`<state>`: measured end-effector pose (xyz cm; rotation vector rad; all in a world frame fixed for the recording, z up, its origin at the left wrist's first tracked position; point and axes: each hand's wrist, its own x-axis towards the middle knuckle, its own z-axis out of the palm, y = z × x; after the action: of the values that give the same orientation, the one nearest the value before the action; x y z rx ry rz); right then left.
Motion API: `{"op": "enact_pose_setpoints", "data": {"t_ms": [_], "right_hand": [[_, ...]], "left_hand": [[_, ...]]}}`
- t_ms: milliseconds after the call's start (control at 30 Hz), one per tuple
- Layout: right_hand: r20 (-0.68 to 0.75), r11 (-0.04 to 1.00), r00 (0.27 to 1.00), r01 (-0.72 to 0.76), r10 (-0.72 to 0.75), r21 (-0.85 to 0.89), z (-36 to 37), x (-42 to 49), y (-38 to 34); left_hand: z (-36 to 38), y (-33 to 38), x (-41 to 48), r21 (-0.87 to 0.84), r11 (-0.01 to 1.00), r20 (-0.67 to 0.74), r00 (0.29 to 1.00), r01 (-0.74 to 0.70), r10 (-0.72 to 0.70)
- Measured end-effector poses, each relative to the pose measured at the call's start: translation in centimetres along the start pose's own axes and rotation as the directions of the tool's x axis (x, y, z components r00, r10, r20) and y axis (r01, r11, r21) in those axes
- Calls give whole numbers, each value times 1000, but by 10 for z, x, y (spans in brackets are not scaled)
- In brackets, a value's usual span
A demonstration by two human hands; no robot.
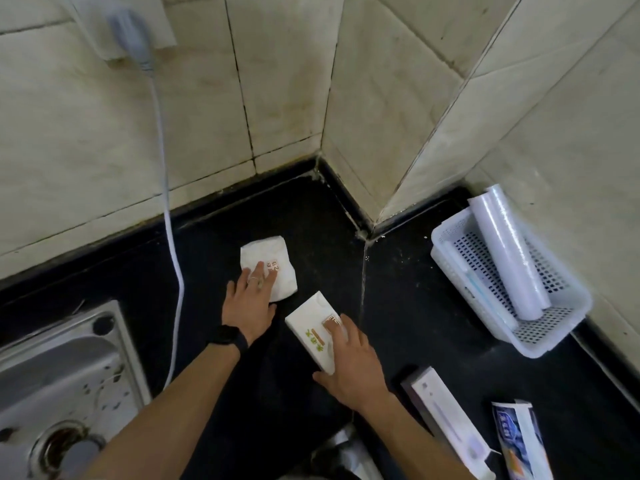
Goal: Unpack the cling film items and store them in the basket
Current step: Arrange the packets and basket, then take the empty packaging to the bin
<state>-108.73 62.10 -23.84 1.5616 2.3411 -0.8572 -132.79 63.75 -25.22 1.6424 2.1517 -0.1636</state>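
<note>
Both hands were down flat on the black stone worktop [415, 282], fingers spread, neither closed around anything. Left hand [250, 299] lay with its fingertips on the near edge of a soft white squarish packet with a small printed label [268, 263]; a ring showed on one finger and a black wristband [227, 336] on the wrist. Right hand [349, 365] pressed on top of a white rectangular carton with green lettering [311, 329], palm over its near end, fingers reaching up its right side. Packet and carton lay near each other, apart, the packet further back toward the tiled corner.

White perforated plastic basket [540, 337] sat at the right, against the tiled wall [571, 133], tilted. Inside it, a white roll of cling film [509, 254] leaned diagonally, top end sticking out over the far rim; a paler flat item lay under it, too unclear to identify.

Near-right on the worktop: a long white box with a grey side [446, 420] and, just beside it, a blue-and-white printed wrapper [519, 441]. Both well apart from the basket.

Stainless steel sink [62, 372] at lower left. White power cable [173, 258] ran down from a wall plug [130, 32] onto the worktop, left of the left hand.
</note>
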Motion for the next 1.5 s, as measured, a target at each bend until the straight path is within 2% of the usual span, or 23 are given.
{"op": "enact_pose_setpoints", "data": {"t_ms": [100, 200, 300, 367, 533, 733, 900, 1000, 1133, 1233, 1300, 1400, 1500], "right_hand": [[-9, 999, 999, -36, 36, 11, 7, -4, 4], [-48, 995, 997, -53, 57, 84, 8, -4, 6], [-84, 968, 990, -87, 109, 235, -1, 8, 5], [-126, 957, 983, -95, 133, 274, -14, 26, 3], [-203, 967, 967, -103, 152, 234, -61, 104, -9], [-194, 979, 965, -155, 179, 135, -105, 206, -31], [-271, 987, 950, -134, 154, 91, -119, 260, -43], [-264, 992, 956, -127, 126, 15, -117, 279, -40], [-324, 978, 945, -99, 35, -183, -107, 279, -28], [-318, 962, 947, -51, -39, -270, -106, 274, -18], [-272, 958, 961, -26, -56, -287, -111, 274, -14], [-190, 966, 981, -3, -48, -260, -116, 273, -14], [-267, 987, 961, 29, -71, -160, -108, 251, -10]], "left_hand": [[4, -2, 3, 4, 1000, 4, 1000, -7, 7], [0, -3, 7, 41, 999, -49, 998, -24, 26], [-9, -4, 13, 34, 998, -175, 982, -60, 65], [-17, -6, 22, -2, 997, -299, 951, -81, 77], [-46, -14, 57, -72, 995, -444, 895, -74, 34], [-65, -15, 101, -98, 995, -469, 882, -11, -37], [-69, 0, 124, -95, 992, -568, 823, -83, 14], [-63, 0, 137, -65, 997, -537, 844, -49, 7], [-40, -1, 145, -50, 999, -370, 929, -1, -18], [-28, -1, 144, -68, 998, -321, 947, 13, -34], [-26, -2, 143, -57, 998, -339, 940, 12, -31], [-32, -6, 142, -34, 999, -271, 962, 18, -26], [-51, -1, 136, -102, 995, -300, 953, 17, -47]]}}
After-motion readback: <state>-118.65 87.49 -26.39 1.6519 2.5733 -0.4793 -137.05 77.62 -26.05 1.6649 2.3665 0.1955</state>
